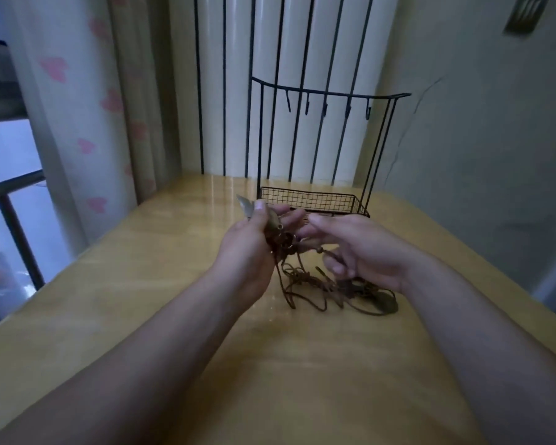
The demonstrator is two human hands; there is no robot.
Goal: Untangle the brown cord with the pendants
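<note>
Head-camera view: a brown cord [305, 281] with pendants is seen as a tangle, partly lifted and partly lying on a wooden table [142, 284]. The wire rack [315, 200], black, with a mesh basket at its base and a row of hooks on its top bar, is taken as the landmark; it stands at the far end of the table. The tangle is found just in front of the rack, on the near side of its basket.

No single long axis can be given for the cord, since it is bunched in loops. The lifted part hangs roughly straight down from the left hand [254, 242] to the tabletop, and the loose loops are spread from there toward the right, ending near a dark flat pendant [384, 301] lying on the table in front of the rack's right corner.

A pale leaf-shaped pendant [245, 205] is pinched by the left hand's thumb and curled fingers, its tip pointed up and away toward the rack's left post. A clump of cord and small metal pieces is gripped below it in the same hand.

The right hand [360, 252] is held just beside the left, in front of the basket. A strand with a small bead [320, 250] seems to be pinched by its curled fingers, though blur hides the exact contact.

No brands, labels or writing can be read anywhere.
</note>
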